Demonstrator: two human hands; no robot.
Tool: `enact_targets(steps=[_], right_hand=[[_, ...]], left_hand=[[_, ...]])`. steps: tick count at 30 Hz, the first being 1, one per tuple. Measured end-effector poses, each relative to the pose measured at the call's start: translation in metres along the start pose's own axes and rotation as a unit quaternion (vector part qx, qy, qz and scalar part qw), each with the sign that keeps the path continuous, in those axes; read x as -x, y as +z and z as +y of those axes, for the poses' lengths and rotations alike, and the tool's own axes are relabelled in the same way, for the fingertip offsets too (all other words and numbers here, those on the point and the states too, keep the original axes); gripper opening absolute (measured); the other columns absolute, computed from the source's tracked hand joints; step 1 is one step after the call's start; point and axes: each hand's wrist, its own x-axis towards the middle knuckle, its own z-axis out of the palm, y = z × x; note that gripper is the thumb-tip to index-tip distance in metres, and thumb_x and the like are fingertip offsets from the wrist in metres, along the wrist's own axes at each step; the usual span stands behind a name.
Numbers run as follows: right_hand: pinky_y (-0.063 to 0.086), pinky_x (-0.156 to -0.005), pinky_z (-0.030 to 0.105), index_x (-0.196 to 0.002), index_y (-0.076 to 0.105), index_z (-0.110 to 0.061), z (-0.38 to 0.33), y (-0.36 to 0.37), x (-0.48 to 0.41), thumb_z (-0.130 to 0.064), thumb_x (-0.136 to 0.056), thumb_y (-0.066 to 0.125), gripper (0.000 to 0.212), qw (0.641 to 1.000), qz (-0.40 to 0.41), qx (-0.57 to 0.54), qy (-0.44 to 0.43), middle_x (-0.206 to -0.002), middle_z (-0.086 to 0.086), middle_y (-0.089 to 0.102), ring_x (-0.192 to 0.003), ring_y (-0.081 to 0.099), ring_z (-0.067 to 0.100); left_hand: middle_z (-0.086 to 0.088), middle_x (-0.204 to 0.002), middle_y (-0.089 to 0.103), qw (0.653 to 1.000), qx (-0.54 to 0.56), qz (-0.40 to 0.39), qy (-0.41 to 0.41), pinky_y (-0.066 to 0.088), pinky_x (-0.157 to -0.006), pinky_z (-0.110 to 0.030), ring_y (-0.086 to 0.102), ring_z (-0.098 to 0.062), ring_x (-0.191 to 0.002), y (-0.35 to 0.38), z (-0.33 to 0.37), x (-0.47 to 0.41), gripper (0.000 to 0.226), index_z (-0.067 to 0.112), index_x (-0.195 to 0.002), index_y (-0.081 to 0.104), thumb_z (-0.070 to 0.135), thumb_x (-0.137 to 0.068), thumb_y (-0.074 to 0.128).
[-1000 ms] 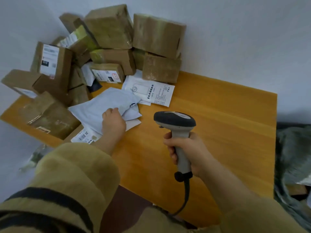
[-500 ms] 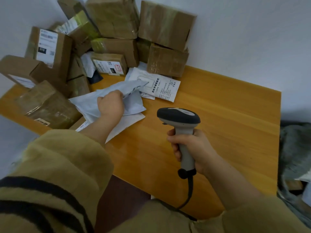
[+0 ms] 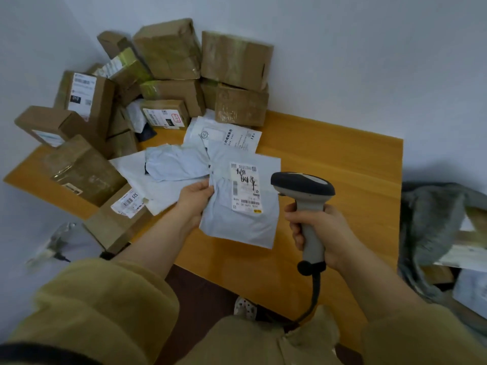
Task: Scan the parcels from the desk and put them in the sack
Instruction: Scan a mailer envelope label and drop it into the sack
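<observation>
Gripping the left edge of a pale grey mailer bag (image 3: 238,219), the left hand (image 3: 193,200) has its fingers (image 3: 204,186) pinched shut on the crumpled plastic and holds the bag above the wooden worktop (image 3: 342,159), label side up. On the bag a white shipping label (image 3: 245,187) shows black handwriting across its upper part and a barcode near its lower edge. Just to the right, the right hand (image 3: 320,233) has its fingers wrapped closed around the grey handle of a handheld scanner (image 3: 305,206), whose dark head sits beside the label's right edge; whether it touches the bag cannot be told. A black cable (image 3: 313,296) runs down from the base of the handle toward the person's lap. Behind the held bag lie more soft mailers: another pale grey one (image 3: 176,164) and a white envelope (image 3: 232,137) with printed text, both resting on the worktop. Brown cardboard boxes (image 3: 168,48) are piled in the far left corner against the wall, several bearing white labels, and one box with a label (image 3: 118,219) overhangs the near left edge of the worktop. At the right edge of view a grey sack (image 3: 432,222) sits beside the worktop, its mouth partly out of frame. Tan fleece sleeves (image 3: 105,306) cover both forearms
</observation>
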Motion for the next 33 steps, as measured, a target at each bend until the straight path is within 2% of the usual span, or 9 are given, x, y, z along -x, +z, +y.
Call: enact_targets(steps=[4, 7, 12, 16, 18, 20, 23, 27, 33], right_hand=[[0.041, -0.046, 0.028, -0.083, 0.064, -0.003, 0.014, -0.018, 0.007, -0.003, -0.082, 0.068, 0.004, 0.999, 0.019, 0.015, 0.037, -0.055, 0.01, 0.053, -0.043, 0.045, 0.02], [0.041, -0.043, 0.026, -0.084, 0.062, -0.002, 0.023, -0.027, 0.011, -0.003, -0.083, 0.067, 0.004, 0.998, 0.019, 0.028, 0.061, -0.055, 0.009, 0.052, -0.044, 0.045, 0.02], [0.041, -0.044, 0.026, -0.084, 0.062, -0.003, 0.031, -0.036, 0.015, -0.005, -0.084, 0.066, 0.004, 0.996, 0.008, 0.052, 0.076, -0.054, 0.006, 0.053, -0.044, 0.047, 0.018], [0.04, -0.045, 0.027, -0.085, 0.062, -0.003, 0.031, -0.04, 0.017, -0.004, -0.084, 0.066, 0.005, 0.996, 0.001, 0.048, 0.077, -0.055, 0.007, 0.053, -0.044, 0.046, 0.019], [0.041, -0.045, 0.026, -0.085, 0.062, -0.003, 0.031, -0.04, 0.016, -0.005, -0.084, 0.067, 0.005, 0.996, 0.008, 0.051, 0.075, -0.054, 0.007, 0.053, -0.044, 0.046, 0.018], [0.041, -0.045, 0.027, -0.084, 0.062, -0.004, 0.031, -0.04, 0.015, -0.005, -0.084, 0.066, 0.004, 0.996, 0.014, 0.053, 0.072, -0.055, 0.007, 0.053, -0.044, 0.047, 0.018], [0.04, -0.045, 0.027, -0.084, 0.062, -0.003, 0.034, -0.038, 0.014, -0.005, -0.084, 0.067, 0.005, 0.996, 0.017, 0.05, 0.071, -0.056, 0.008, 0.052, -0.044, 0.046, 0.019], [0.04, -0.044, 0.026, -0.084, 0.063, -0.002, 0.037, -0.035, 0.012, -0.005, -0.083, 0.068, 0.006, 0.996, 0.013, 0.054, 0.072, -0.054, 0.008, 0.052, -0.043, 0.046, 0.019], [0.04, -0.044, 0.025, -0.084, 0.062, -0.002, 0.042, -0.031, 0.008, -0.004, -0.083, 0.067, 0.005, 0.995, 0.014, 0.061, 0.077, -0.053, 0.007, 0.053, -0.042, 0.045, 0.018]], left_hand=[[-0.013, -0.075, 0.062, 0.992, -0.073, 0.038, -0.095, 0.046, -0.039, -0.02, 0.06, -0.021, -0.055, 0.012, -0.053, -0.002, 0.013, 0.003, -0.085, 0.064, 0.005, -0.093, 0.054], [-0.017, -0.109, 0.068, 0.989, -0.11, 0.026, -0.095, 0.054, -0.065, -0.036, 0.066, -0.031, -0.089, 0.015, -0.076, -0.013, 0.032, 0.001, -0.115, 0.063, 0.011, -0.086, 0.069], [-0.018, -0.111, 0.062, 0.949, -0.314, 0.031, 0.009, 0.05, -0.083, -0.038, 0.059, -0.033, -0.102, 0.019, -0.074, -0.023, 0.03, -0.003, -0.111, 0.061, 0.003, -0.083, 0.07], [-0.01, -0.087, 0.06, 0.827, -0.542, -0.068, 0.133, 0.039, -0.066, -0.031, 0.055, -0.028, -0.085, 0.023, -0.056, -0.029, 0.01, 0.009, -0.097, 0.062, 0.007, -0.089, 0.057], [-0.011, -0.126, 0.058, 0.728, -0.649, -0.035, 0.216, 0.04, -0.093, -0.038, 0.048, -0.031, -0.118, 0.029, -0.05, -0.036, 0.042, 0.02, -0.132, 0.053, 0.011, -0.091, 0.054], [-0.005, -0.148, 0.036, 0.685, -0.676, 0.044, 0.267, 0.027, -0.106, -0.04, 0.029, -0.029, -0.135, 0.041, -0.045, -0.03, 0.059, 0.027, -0.146, 0.034, 0.016, -0.093, 0.056], [-0.011, -0.144, 0.035, 0.723, -0.651, 0.088, 0.216, 0.032, -0.102, -0.038, 0.03, -0.031, -0.131, 0.052, -0.057, -0.012, 0.051, 0.02, -0.141, 0.038, 0.027, -0.094, 0.055], [-0.016, -0.15, 0.021, 0.721, -0.688, -0.014, 0.079, 0.03, -0.105, -0.047, 0.021, -0.034, -0.137, 0.05, -0.113, 0.01, 0.063, 0.018, -0.14, 0.034, 0.05, -0.09, 0.052], [-0.009, -0.16, -0.008, 0.708, -0.68, -0.14, 0.128, 0.009, -0.118, -0.045, -0.005, -0.03, -0.146, 0.041, -0.124, -0.003, 0.076, 0.029, -0.152, 0.012, 0.046, -0.091, 0.055]])
